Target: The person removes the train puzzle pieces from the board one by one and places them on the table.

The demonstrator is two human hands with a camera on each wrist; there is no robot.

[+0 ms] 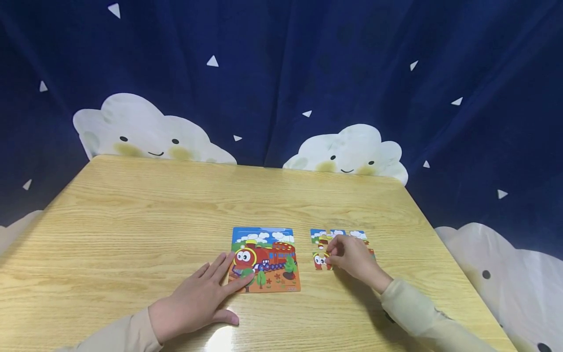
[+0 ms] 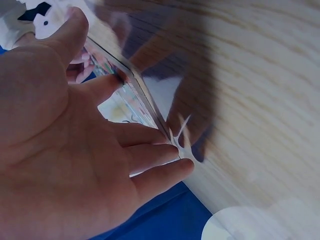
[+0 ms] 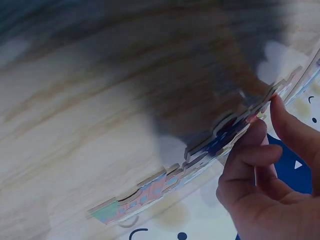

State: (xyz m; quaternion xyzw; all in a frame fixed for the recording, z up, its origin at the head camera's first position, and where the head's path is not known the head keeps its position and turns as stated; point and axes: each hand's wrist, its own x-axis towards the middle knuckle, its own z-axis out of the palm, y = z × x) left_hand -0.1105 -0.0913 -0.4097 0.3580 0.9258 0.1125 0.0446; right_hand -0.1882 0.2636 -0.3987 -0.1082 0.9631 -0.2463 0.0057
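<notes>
A square picture board (image 1: 274,283) with a red cartoon train lies flat on the table. My left hand (image 1: 198,293) rests on its left side, fingers spread and straight; the left wrist view shows those fingers (image 2: 150,135) along the board's edge. To the right of the board, my right hand (image 1: 354,259) pinches a jigsaw piece (image 1: 318,261) bearing the train's eyes between thumb and fingers. Other jigsaw pieces (image 1: 317,234) lie in rows there, partly hidden under the right hand. In the right wrist view, the pieces (image 3: 150,190) show edge-on beside the fingertips.
The wooden table (image 1: 154,210) reaches back to a dark blue curtain (image 1: 264,73) printed with smiling clouds and white triangles. A narrow strip of tabletop separates the board from the pieces. Light glares on the wood near the front.
</notes>
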